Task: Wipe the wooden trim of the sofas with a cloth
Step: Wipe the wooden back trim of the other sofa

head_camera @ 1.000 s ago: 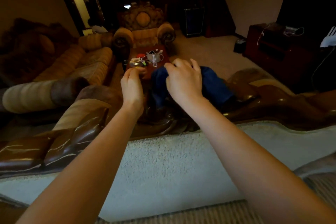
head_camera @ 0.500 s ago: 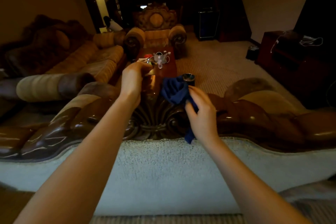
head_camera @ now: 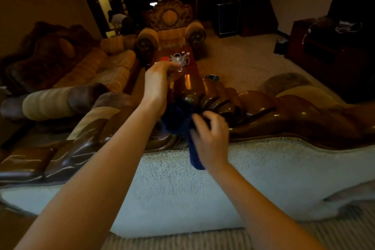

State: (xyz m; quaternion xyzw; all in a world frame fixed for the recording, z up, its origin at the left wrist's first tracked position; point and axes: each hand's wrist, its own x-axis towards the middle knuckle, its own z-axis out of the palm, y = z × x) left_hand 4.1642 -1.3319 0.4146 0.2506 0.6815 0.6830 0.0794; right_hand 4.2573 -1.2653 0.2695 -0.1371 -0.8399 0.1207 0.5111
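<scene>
Gripping the blue cloth in my right hand, I had it bunched against the carved wooden crest at the middle of the sofa back, fingers curled round the fabric, a tail of it hanging down past my wrist over the pale upholstery behind the trim. The hand was blurred, so I read it as mid-stroke on the lower flutes of the shell carving.

My left hand was up beside the crest, fingers bent forward near its top. Whether it actually touched the wood I could not tell, and it held no cloth. I could not tell for certain whether it held anything at all; it looked empty and loosely curled.

How far along was I? By my judgement, early to middling. The cloth sat only on the centre carving. The long glossy run of trim on the left and the swelling trim on the right both shone, but the dim light gave no way to tell wiped wood from unwiped. The long sofa along the left wall and the ornate armchair at the far end, each with carved wood of its own, stood well apart from my hands. I judged those were left to do, and the rest of this backrest too.
</scene>
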